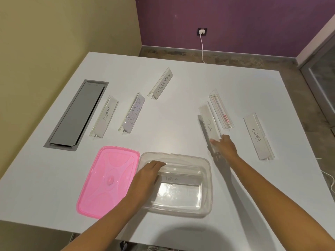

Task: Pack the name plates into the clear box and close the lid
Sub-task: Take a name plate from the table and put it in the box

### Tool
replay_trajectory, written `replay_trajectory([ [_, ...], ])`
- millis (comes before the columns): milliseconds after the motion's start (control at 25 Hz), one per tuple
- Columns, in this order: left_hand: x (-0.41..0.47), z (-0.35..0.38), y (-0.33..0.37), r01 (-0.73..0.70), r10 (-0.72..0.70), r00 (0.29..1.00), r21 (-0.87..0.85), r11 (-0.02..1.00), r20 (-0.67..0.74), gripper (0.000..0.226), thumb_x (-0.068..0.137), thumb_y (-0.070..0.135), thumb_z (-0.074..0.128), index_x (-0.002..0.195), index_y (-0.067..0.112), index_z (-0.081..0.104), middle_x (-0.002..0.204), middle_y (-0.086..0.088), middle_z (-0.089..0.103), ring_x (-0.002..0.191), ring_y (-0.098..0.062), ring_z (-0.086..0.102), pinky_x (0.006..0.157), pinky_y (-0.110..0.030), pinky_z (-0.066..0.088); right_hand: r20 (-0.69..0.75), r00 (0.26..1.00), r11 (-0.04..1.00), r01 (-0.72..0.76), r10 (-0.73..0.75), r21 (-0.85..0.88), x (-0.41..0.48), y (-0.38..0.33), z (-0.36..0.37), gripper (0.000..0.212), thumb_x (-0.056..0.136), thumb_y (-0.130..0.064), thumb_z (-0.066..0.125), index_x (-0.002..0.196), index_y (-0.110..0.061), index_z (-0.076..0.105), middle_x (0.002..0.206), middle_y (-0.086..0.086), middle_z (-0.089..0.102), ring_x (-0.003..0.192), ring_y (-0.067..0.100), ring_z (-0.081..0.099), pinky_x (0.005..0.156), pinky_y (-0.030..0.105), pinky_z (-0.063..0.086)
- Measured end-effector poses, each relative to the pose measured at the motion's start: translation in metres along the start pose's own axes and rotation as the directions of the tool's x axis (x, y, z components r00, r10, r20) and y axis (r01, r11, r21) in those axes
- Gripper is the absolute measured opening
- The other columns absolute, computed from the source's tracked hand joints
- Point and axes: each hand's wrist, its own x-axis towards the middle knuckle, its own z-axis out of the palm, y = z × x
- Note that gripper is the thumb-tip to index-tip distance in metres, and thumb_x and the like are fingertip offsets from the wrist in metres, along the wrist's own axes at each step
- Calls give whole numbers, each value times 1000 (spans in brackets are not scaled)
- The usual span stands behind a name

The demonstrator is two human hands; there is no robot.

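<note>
The clear box (205, 187) stands open near the table's front edge, with the TIGER name plate (181, 179) lying inside it. My left hand (146, 175) rests over the box's left wall, fingers on the end of that plate. Beside the box on the left lies the pink lid (107, 178), flat on the table. My right hand (224, 145) grips the near end of the DOG plate (210, 124). Still on the table are the ELEPHANT (106, 117), BUTTER (133, 114), SUPERMAN (162, 84) and ALPHA (257, 137) plates, plus one plate (221, 109) with a red label.
A grey cable hatch (76, 113) is set into the white table (181, 113) at the left. Beyond the far edge a white charger cable (202, 46) hangs from a wall socket. More white cable lies on the floor at the right.
</note>
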Motion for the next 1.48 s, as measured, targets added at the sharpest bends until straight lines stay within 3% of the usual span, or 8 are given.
replay_trajectory([
  [120,-11,-10,2,-38,27,992,-88,995,-120,44,88,12,58,128,26,47,128,12,51,110,-10,54,79,-30,55,57,971,959,219,-232,182,-45,1,-24,53,88,-25,64,137,-18,43,127,-1,53,113,20,55,91,35,49],
  [240,-14,-25,6,-67,-6,971,-299,952,-237,61,85,24,66,136,32,33,133,14,38,111,-3,49,87,-19,50,119,892,898,422,-436,124,-87,-3,-37,48,84,-17,70,129,-23,53,114,-7,58,107,6,55,84,16,41],
  [360,-15,-35,6,-136,28,930,-272,953,-367,73,80,23,70,140,30,28,145,4,27,128,-2,36,99,-5,36,243,803,825,565,-545,-20,-116,-5,-36,46,79,-16,73,122,-26,59,108,-8,59,104,7,56,88,21,39],
  [600,-17,-29,-10,-121,138,971,96,988,-198,55,75,4,73,123,24,55,145,0,41,119,-24,49,94,-33,44,447,713,760,641,-540,-105,-130,9,2,53,82,-23,71,131,-25,52,112,-8,56,107,4,52,96,25,41],
  [840,-18,-18,-19,-176,205,963,173,969,-173,32,70,-3,76,95,16,68,104,3,71,74,-19,65,74,-24,42,516,708,662,681,-482,-314,-115,18,37,51,89,-25,62,137,-21,44,127,0,52,119,20,45,103,33,35],
  [1120,-4,-14,-14,-104,129,982,176,979,-136,25,72,-3,73,88,15,69,98,2,72,70,-21,67,74,-30,48,465,706,475,705,-533,-526,-111,26,52,48,92,-10,50,139,-17,42,141,2,49,123,23,49,106,35,29],
  [1320,-4,-13,-10,-58,81,989,182,982,-124,29,68,-9,72,84,15,68,91,2,72,64,-23,63,71,-30,49,384,657,490,747,-648,-450,-123,30,44,41,93,-8,51,133,-14,49,135,5,54,122,24,50,102,31,41],
  [1480,-4,-9,-3,-67,79,994,139,988,-81,26,74,-5,66,92,14,68,99,0,70,73,-26,65,71,-33,51,119,602,517,758,-790,-398,-110,23,10,24,90,-5,57,112,-9,64,109,7,64,104,22,57,92,25,41],
])
